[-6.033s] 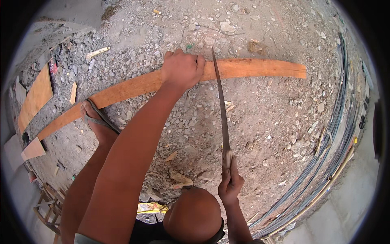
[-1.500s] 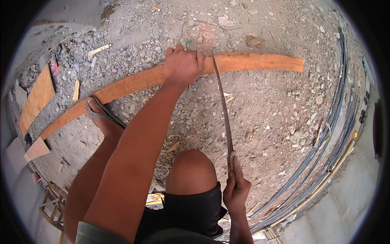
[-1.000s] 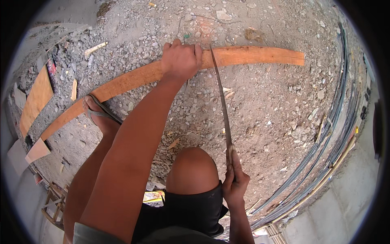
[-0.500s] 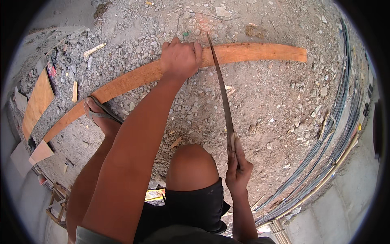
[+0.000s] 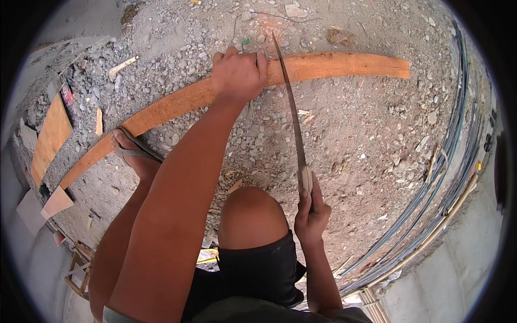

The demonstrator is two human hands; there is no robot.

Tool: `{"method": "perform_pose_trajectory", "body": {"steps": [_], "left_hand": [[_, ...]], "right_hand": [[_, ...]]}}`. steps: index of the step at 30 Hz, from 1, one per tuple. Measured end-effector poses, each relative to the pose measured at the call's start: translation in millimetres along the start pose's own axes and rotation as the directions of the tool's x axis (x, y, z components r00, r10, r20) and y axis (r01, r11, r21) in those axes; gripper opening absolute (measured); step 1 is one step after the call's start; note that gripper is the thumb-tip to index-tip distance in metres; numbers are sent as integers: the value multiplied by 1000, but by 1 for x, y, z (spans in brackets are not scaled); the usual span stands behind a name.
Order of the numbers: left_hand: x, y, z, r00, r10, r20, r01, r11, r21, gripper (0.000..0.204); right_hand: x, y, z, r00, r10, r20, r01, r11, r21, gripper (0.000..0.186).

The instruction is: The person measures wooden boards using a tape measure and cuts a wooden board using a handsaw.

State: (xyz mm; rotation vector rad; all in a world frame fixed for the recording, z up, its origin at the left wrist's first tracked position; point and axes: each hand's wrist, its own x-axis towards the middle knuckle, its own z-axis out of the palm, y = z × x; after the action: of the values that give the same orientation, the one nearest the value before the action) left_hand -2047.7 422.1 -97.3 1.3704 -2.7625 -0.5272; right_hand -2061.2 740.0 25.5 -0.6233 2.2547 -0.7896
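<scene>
Across the stony ground (image 5: 350,134) lies the wooden board (image 5: 344,65), clasped by the left grip (image 5: 239,75), while the right grip (image 5: 313,214) holds the saw (image 5: 297,125), whose tip now reaches further past the board than a second ago, so one forward stroke seems advancing

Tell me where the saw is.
In the head view, the saw is in the right hand and crosses the plank just right of the left hand.

Bright, diffuse light covers the gravelly ground (image 5: 350,134) evenly, leaving only soft, faint shadows. Fisheye distortion bows the wooden plank (image 5: 344,65); toward the black circular vignette, grey concrete (image 5: 444,274) at near right loses detail.
</scene>
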Motion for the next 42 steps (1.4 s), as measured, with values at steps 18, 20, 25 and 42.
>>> {"method": "perform_pose_trajectory", "body": {"steps": [18, 20, 25, 42], "left_hand": [[0, 3, 8, 999, 45, 14, -46, 999, 12, 51], [-6, -6, 5, 999, 34, 37, -36, 999, 36, 53], [-3, -3, 7, 997, 45, -60, -47, 999, -28, 51], [-2, -2, -7, 997, 68, -34, -67, 998, 4, 47]], "right_hand": [[112, -39, 36, 987, -127, -95, 137, 985, 107, 43], [81, -26, 29, 995, -95, -43, 97, 994, 55, 43], [-39, 13, -15, 999, -44, -17, 45, 998, 42, 42], [53, -49, 0, 998, -46, 34, 49, 992, -115, 41]]}}
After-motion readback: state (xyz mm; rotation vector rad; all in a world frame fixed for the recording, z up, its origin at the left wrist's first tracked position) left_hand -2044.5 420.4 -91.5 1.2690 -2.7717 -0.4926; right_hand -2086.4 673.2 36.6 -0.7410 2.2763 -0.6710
